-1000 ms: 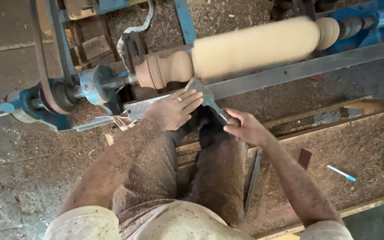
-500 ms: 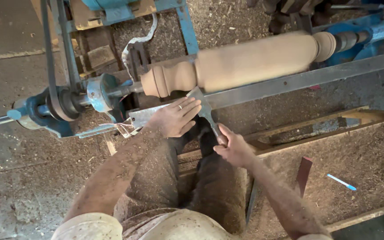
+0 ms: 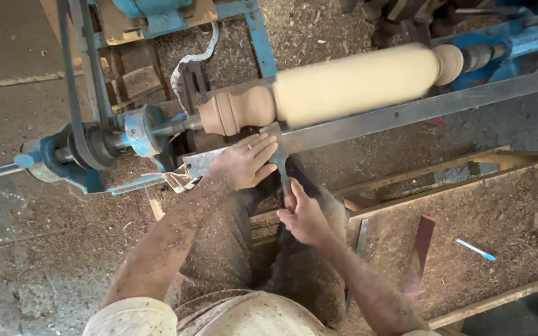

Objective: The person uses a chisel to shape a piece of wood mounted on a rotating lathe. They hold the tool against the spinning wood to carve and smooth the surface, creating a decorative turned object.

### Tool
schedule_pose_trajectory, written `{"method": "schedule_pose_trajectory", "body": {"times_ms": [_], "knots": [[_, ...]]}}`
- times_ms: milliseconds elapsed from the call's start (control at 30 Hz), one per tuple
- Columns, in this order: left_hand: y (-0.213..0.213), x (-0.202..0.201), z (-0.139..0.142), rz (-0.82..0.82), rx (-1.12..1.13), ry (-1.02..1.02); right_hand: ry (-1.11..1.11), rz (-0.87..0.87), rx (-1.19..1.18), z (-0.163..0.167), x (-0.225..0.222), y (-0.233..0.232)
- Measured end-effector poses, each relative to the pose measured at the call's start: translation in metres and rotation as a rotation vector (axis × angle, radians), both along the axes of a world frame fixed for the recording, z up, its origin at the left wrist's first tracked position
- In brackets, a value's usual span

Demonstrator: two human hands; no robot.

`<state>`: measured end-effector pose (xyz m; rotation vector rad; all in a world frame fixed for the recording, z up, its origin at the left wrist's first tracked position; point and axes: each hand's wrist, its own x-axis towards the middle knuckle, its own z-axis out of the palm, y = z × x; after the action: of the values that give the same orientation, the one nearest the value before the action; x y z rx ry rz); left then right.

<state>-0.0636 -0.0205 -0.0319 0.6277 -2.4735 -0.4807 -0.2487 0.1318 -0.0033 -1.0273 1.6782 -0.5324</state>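
The left hand (image 3: 242, 163) lies flat with its fingers stretched out, pressing down on the metal blade of a chisel (image 3: 279, 157) where it crosses the long grey tool rest (image 3: 406, 112). It does not curl around anything; it just pushes on top. The right hand (image 3: 304, 214) is lower down, closer to the person's body, and it is closed tight around the back end of the same chisel. So both hands are on one tool, one at the front and one at the back. The tip of the chisel points up at the wooden post (image 3: 337, 87), right at the thin neck between the round bulb on the left and the long smooth part on the right. The wooden post is pale and lies sideways on the blue lathe (image 3: 94, 149), just above the tool rest. A dark belt (image 3: 73, 81) runs up from the wheel at the left end of the lathe. Both arms are dusty with little wood bits. Sawdust covers the floor (image 3: 32, 249) all around. To the right, well apart from the hands, a small blue pen (image 3: 476, 249) lies on a dusty wooden board (image 3: 499, 211).
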Motion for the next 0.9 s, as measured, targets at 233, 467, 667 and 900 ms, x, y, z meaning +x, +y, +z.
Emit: {"method": "schedule_pose_trajectory", "body": {"times_ms": [233,467,667,900], "knots": [[0.0,-0.001,-0.001,0.048,0.0,-0.029,-0.057,-0.042,-0.02,-0.004,0.021,0.002],[0.0,-0.003,0.0,0.087,0.002,-0.033,-0.082,-0.096,0.049,0.0,0.043,-0.001],[-0.003,-0.004,0.003,0.098,0.003,-0.018,-0.138,-0.16,0.016,-0.008,0.062,-0.003],[-0.004,-0.004,0.007,0.114,0.039,0.008,-0.07,-0.134,0.02,-0.009,0.076,-0.004]]}}
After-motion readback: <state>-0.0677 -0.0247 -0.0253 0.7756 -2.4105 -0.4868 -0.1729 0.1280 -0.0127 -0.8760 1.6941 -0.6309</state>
